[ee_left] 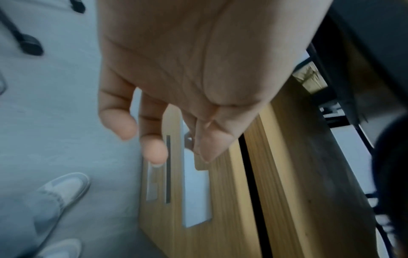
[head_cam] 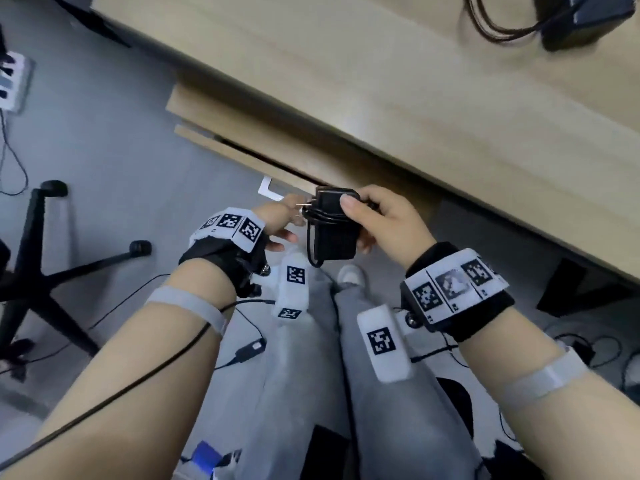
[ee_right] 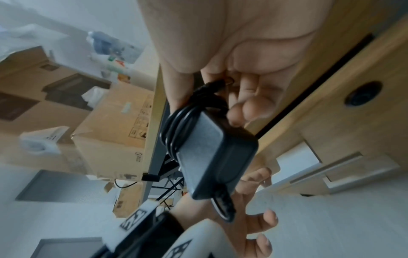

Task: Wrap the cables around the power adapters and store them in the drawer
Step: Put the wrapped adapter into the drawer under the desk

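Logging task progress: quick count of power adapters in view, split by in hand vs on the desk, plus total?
Adapter in hand, cable wrapped around it: 1, the black adapter in the right hand grip; the left hand holds nothing.
Adapter on the desk, cable loose beside it: 1, the dark adapter at the top right corner.
Total: 2

Power adapter (head_cam: 335,230): black matt plastic body; two metal prongs (head_cam: 300,209) with a coppery sheen. Cable (ee_right: 174,127) wound on it: black, smooth, slightly glossy sheath. Drawer unit (ee_left: 232,200): light wood-grain laminate, smooth, low sheen. Desk top (head_cam: 398,81): same pale wood-grain finish. Floor (head_cam: 104,140): grey, matt. Trousers (head_cam: 381,427): grey cloth.
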